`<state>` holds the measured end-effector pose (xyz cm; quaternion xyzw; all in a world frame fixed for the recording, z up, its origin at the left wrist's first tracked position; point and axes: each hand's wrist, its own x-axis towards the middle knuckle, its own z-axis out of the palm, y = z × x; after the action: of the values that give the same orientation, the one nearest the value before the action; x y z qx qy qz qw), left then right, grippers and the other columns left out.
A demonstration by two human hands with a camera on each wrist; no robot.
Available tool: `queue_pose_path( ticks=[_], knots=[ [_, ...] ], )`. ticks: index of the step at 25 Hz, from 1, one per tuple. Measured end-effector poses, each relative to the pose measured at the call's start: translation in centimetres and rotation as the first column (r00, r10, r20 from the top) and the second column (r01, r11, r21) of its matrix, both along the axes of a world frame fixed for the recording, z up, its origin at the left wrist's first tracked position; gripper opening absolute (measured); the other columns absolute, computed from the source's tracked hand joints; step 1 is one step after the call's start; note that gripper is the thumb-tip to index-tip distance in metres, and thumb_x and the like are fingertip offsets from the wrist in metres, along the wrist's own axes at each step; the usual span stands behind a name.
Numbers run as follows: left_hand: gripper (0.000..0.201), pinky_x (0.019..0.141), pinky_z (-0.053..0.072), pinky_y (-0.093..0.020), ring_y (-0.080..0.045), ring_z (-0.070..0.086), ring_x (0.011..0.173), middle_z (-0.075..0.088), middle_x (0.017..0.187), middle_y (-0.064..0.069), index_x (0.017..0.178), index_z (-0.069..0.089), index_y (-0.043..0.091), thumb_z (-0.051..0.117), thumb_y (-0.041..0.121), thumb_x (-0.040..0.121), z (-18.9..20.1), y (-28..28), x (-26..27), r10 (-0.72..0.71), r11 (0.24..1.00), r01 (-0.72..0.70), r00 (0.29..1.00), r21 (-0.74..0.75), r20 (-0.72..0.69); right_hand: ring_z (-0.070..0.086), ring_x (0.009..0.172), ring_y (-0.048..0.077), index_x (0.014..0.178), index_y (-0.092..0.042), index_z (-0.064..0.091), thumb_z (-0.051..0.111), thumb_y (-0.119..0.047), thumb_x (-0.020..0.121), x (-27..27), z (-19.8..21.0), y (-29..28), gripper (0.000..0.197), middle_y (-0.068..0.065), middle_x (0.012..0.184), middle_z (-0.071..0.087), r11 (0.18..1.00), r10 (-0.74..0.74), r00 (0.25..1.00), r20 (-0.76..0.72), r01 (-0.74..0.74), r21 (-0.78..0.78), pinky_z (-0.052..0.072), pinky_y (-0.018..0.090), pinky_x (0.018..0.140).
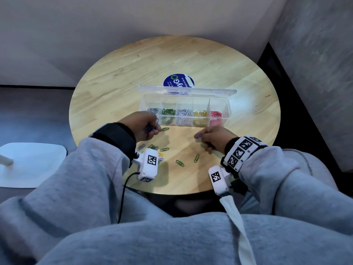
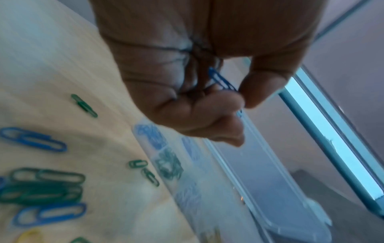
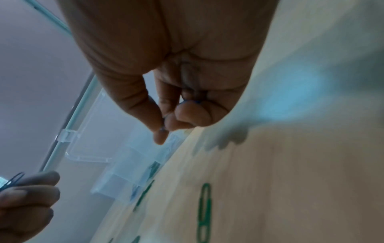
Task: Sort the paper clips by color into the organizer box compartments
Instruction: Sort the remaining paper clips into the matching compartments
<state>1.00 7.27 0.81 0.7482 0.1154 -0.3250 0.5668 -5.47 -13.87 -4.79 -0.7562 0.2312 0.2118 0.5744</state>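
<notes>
— Hands?
— Left hand (image 1: 142, 125) pinches blue clips (image 2: 221, 80) at the organizer box (image 1: 184, 111) (its blue end); right hand (image 1: 214, 137) pinches one blue clip (image 1: 199, 135) just before it.
— Loose clips?
— Green ones (image 1: 179, 162) nearer than the box.

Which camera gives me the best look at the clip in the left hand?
The left wrist view: the blue wire paper clip sits sharply between thumb and fingers of the left hand. The head view shows only a dark blur there; the right wrist view catches it at the frame edge.
</notes>
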Motion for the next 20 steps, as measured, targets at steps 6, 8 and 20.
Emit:
queue_pose_path(
  ticks=[6, 8, 20],
  knots=[
    [0.024, 0.030, 0.019, -0.009, -0.009, 0.033, 0.030, 0.045, 0.042, 0.000, 0.058, 0.028, 0.015, 0.024, -0.002, 0.075, 1.0, 3.3, 0.1, 0.140, 0.973, -0.144, 0.990, -0.179, -0.031, 0.039, 0.055, 0.019, 0.065, -0.005, 0.045, 0.028, 0.007, 0.085, 1.5, 1.3, 3.4, 0.029, 0.010, 0.065, 0.039, 0.964, -0.104, 0.990, -0.091, 0.123, 0.234, 0.033, 0.026, 0.050],
    [0.023, 0.031, 0.015, -0.008, -0.009, 0.030, 0.029, 0.043, 0.043, 0.001, 0.059, 0.027, 0.016, 0.026, 0.000, 0.075, 0.8, 4.1, 0.2, 0.142, 0.975, -0.149, 0.988, -0.162, -0.058, 0.043, 0.055, 0.020, 0.065, -0.005, 0.046, 0.032, 0.005, 0.088, 2.1, 1.4, 4.6, 0.029, 0.010, 0.066, 0.042, 0.958, -0.101, 0.991, -0.093, 0.122, 0.260, 0.037, 0.026, 0.049],
    [0.026, 0.046, 0.021, -0.016, -0.019, 0.032, 0.050, 0.042, 0.063, -0.006, 0.066, 0.042, 0.013, 0.055, 0.014, 0.089, -1.2, 5.7, 1.3, -0.149, 0.911, 0.103, 0.985, 0.400, 0.085, 0.048, 0.078, 0.016, 0.100, -0.026, 0.063, 0.051, -0.012, 0.086, 3.2, 1.1, 11.2, 0.023, -0.010, 0.077, 0.046, 0.391, 0.768, 0.623, -0.147, -0.638, -0.663, 0.030, 0.020, 0.052]
  ],
)
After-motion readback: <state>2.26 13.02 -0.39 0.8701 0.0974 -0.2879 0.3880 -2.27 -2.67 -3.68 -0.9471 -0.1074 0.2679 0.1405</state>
